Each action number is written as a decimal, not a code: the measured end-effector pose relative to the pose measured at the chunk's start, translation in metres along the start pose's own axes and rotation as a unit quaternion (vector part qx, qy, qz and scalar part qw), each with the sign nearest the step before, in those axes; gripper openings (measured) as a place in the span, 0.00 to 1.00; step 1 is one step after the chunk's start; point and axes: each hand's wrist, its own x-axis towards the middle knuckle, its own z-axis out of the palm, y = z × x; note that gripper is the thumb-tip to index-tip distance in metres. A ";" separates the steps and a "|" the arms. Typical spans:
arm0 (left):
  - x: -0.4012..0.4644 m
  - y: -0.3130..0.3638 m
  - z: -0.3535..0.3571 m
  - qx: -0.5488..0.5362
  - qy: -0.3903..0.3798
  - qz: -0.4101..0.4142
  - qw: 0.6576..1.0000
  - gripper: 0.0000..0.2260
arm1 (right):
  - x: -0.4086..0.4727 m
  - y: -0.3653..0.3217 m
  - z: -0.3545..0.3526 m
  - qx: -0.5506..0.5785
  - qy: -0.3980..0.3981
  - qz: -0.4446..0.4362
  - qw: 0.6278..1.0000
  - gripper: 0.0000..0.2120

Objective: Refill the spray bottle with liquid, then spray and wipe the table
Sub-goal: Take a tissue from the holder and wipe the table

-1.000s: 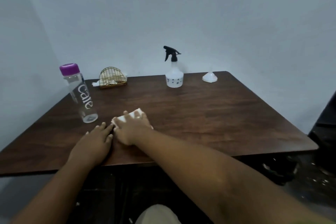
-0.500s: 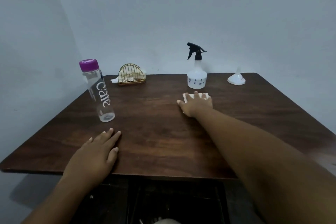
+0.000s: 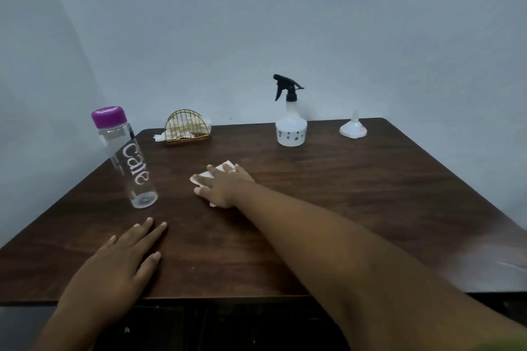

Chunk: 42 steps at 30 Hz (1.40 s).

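The right hand lies flat on a white tissue in the middle of the dark wooden bench, its fingers spread and straight, pressing the tissue down; white corners show past the fingertips and under the wrist. The left hand rests palm-down on the near left part of the bench, fingers straight and slightly apart, holding nothing. Just beyond it stands a clear water bottle with a purple cap and white lettering, left of the tissue. At the far edge stands the white spray bottle with a black trigger head, upright and well apart from both hands. To its right sits a white funnel, wide end down. A gold wire napkin holder with paper napkins stands at the far left.
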 end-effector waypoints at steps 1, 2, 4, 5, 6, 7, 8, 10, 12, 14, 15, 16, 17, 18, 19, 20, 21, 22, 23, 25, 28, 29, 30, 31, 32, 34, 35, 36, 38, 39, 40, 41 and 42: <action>0.001 -0.002 0.002 -0.004 -0.002 0.000 1.000 0.34 | -0.010 0.024 0.001 -0.019 -0.001 0.005 1.000 0.29; 0.003 -0.003 0.003 -0.005 -0.003 0.001 1.000 0.33 | -0.022 0.052 0.002 -0.038 0.002 0.010 0.999 0.29; 0.006 -0.006 0.007 -0.003 -0.004 0.002 1.000 0.33 | -0.052 0.117 0.006 -0.078 0.016 0.026 0.996 0.30; 0.007 -0.007 0.010 -0.001 -0.005 0.000 1.000 0.33 | -0.069 0.153 0.010 -0.086 0.018 0.048 0.995 0.30; 0.007 -0.008 0.012 0.001 -0.006 -0.001 1.000 0.32 | -0.089 0.187 0.013 -0.085 0.018 0.084 0.993 0.30; 0.006 -0.009 0.014 0.000 -0.005 -0.002 1.000 0.32 | -0.111 0.222 0.017 -0.075 0.014 0.134 0.988 0.29; 0.007 -0.011 0.015 -0.004 -0.001 -0.003 1.000 0.32 | -0.133 0.255 0.023 -0.065 0.008 0.193 0.979 0.27; 0.009 -0.011 0.017 -0.007 0.009 -0.003 1.000 0.33 | -0.176 0.305 0.033 -0.026 0.029 0.320 0.946 0.27; 0.010 -0.009 0.016 0.002 0.012 -0.004 1.000 0.33 | -0.201 0.324 0.041 0.027 0.067 0.435 0.897 0.29; 0.008 -0.006 0.016 0.009 0.011 -0.004 1.000 0.34 | -0.201 0.313 0.047 0.072 0.098 0.514 0.849 0.33; 0.007 -0.004 0.015 0.010 0.011 -0.005 1.000 0.35 | -0.196 0.303 0.048 0.084 0.103 0.532 0.836 0.35; 0.007 -0.003 0.013 0.010 0.011 -0.006 1.000 0.35 | -0.191 0.293 0.049 0.096 0.105 0.543 0.828 0.36; 0.006 -0.002 0.012 0.011 0.011 -0.007 1.000 0.36 | -0.185 0.281 0.048 0.104 0.101 0.543 0.827 0.36; 0.006 -0.002 0.012 0.013 0.009 -0.007 1.000 0.36 | -0.179 0.270 0.047 0.112 0.098 0.538 0.830 0.36; 0.006 -0.001 0.011 0.017 0.009 -0.008 1.000 0.36 | -0.173 0.258 0.045 0.113 0.091 0.528 0.836 0.36; 0.006 0.001 0.011 0.021 0.009 -0.008 1.000 0.36 | -0.166 0.245 0.042 0.112 0.085 0.516 0.845 0.35; 0.006 0.002 0.011 0.024 0.010 -0.009 1.000 0.37 | -0.157 0.228 0.038 0.103 0.079 0.499 0.857 0.34; 0.005 0.003 0.010 0.024 0.011 -0.011 1.000 0.37 | -0.147 0.210 0.035 0.094 0.074 0.475 0.872 0.34; 0.004 0.005 0.008 0.021 0.013 -0.012 1.000 0.38 | -0.136 0.190 0.031 0.089 0.063 0.452 0.885 0.33; 0.002 0.009 0.005 0.018 0.014 -0.014 1.000 0.39 | -0.108 0.149 0.026 0.086 0.042 0.404 0.910 0.32; -0.001 0.014 0.000 0.029 0.011 -0.015 0.999 0.39 | -0.076 0.081 0.019 0.035 0.067 0.276 0.958 0.31; -0.002 0.015 -0.001 0.031 0.007 -0.017 0.999 0.38 | -0.069 0.054 0.015 0.022 0.091 0.197 0.976 0.28; -0.002 0.016 -0.001 0.031 0.005 -0.018 0.999 0.38 | -0.063 0.029 0.011 0.043 0.102 0.105 0.988 0.24; -0.003 0.016 -0.002 0.030 0.003 -0.019 0.999 0.38 | -0.057 0.002 0.008 0.120 0.076 0.015 0.990 0.22; -0.003 0.017 -0.002 0.032 0.002 -0.020 0.999 0.38 | -0.051 -0.021 0.007 0.242 0.041 -0.046 0.968 0.22; -0.002 0.017 -0.003 0.045 -0.001 -0.023 0.999 0.38 | -0.054 -0.052 0.000 0.578 -0.063 -0.031 0.813 0.29; -0.002 0.016 -0.002 0.049 -0.005 -0.025 0.998 0.38 | -0.054 -0.059 -0.001 0.678 -0.112 -0.051 0.725 0.33; -0.002 0.016 -0.002 0.042 -0.005 -0.028 0.999 0.39 | -0.055 -0.063 -0.003 0.753 -0.142 -0.042 0.642 0.35; 0.001 0.012 0.000 -0.020 0.002 -0.045 0.999 0.38 | -0.070 -0.058 -0.012 0.803 -0.132 -0.025 0.581 0.30; 0.003 0.012 -0.001 -0.073 0.014 -0.064 0.995 0.36 | -0.077 -0.052 -0.014 0.819 -0.147 -0.009 0.555 0.26; 0.006 0.015 -0.003 -0.139 0.034 -0.084 0.986 0.33 | -0.079 -0.043 -0.012 0.838 -0.164 -0.007 0.520 0.23; 0.010 0.022 -0.007 -0.218 0.057 -0.106 0.969 0.31 | -0.083 -0.034 -0.010 0.850 -0.168 -0.006 0.500 0.22; 0.014 0.031 -0.011 -0.305 0.082 -0.120 0.941 0.28 | -0.088 -0.027 -0.009 0.859 -0.169 -0.001 0.484 0.22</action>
